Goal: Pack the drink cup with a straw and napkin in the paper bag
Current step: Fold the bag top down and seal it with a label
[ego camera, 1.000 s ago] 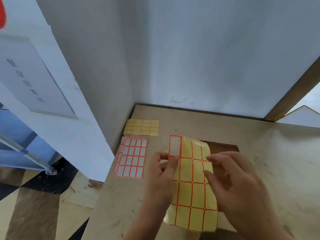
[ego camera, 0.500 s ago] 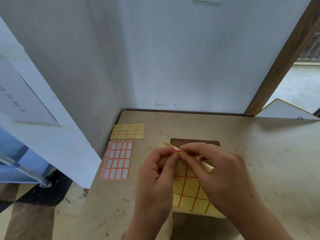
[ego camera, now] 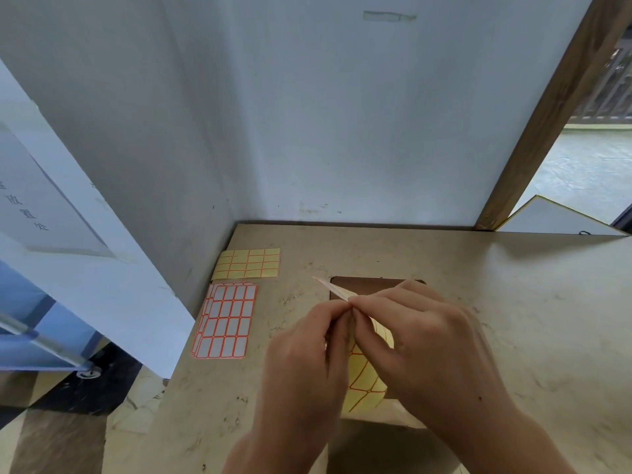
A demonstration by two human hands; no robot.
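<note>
Both hands pinch the same yellow label sheet [ego camera: 364, 378]: left hand [ego camera: 304, 364] and right hand [ego camera: 424, 340] fingertips meet at its top, over the flat brown paper bag [ego camera: 362, 285]. Left of the bag lie a white label sheet [ego camera: 225, 321] and, farther back, another yellow sheet [ego camera: 248, 264].

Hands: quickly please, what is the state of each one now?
Left hand: closed, pinching the yellow sheet.
Right hand: closed, pinching a label at the sheet's top edge.
</note>
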